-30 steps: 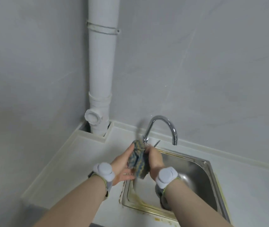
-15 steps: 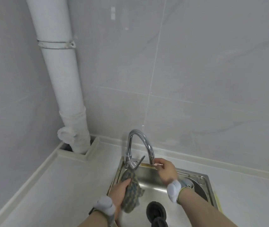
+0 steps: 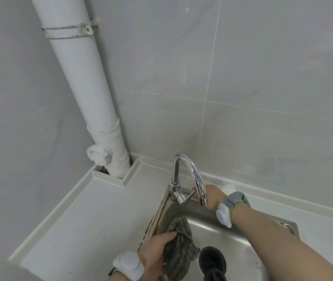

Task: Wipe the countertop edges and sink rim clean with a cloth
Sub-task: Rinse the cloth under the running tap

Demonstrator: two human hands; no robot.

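Observation:
My left hand point(image 3: 155, 252) grips a bunched green-and-grey patterned cloth point(image 3: 181, 248), which hangs inside the steel sink just right of its left rim point(image 3: 157, 218). My right hand point(image 3: 212, 196) reaches across the back of the sink. Its fingers close on the tip of the chrome faucet's lever handle point(image 3: 187, 196), and the curved spout point(image 3: 196, 177) partly hides them. No water runs from the spout. The pale countertop point(image 3: 92, 209) lies to the left of the sink.
A white drain pipe point(image 3: 84, 88) drops into a boxed cutout at the back left corner. A raised lip runs where the counter meets the grey tiled wall. A black drain fitting point(image 3: 212, 260) sits in the sink bottom.
My right hand let go of the cloth and moved to the faucet lever. My left hand lowered the cloth into the sink. My view shifted right and closer.

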